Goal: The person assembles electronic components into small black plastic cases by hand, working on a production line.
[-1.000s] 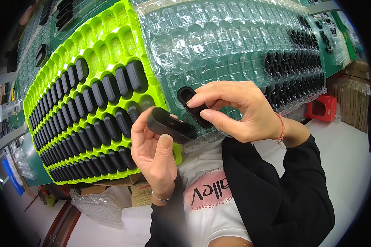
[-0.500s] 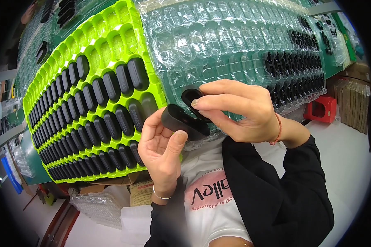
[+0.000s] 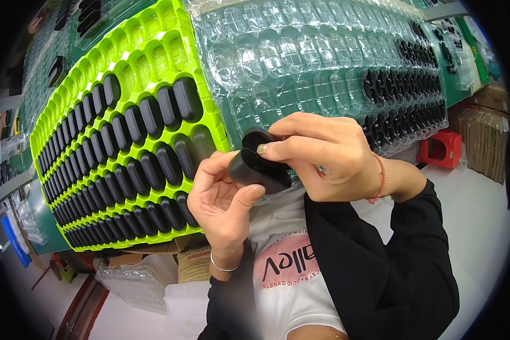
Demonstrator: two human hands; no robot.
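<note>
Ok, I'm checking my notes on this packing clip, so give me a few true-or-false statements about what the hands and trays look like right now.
1. Both hands grip one black oval case. True: the left hand holds the black case from below, and the right hand pinches it from above.
2. The green tray is completely full. False: the green tray has empty pockets along its upper rows.
3. The clear tray holds black parts only toward its right end. True: the clear tray is otherwise empty.
4. The right wrist is bare. False: it wears a red string bracelet.
</note>
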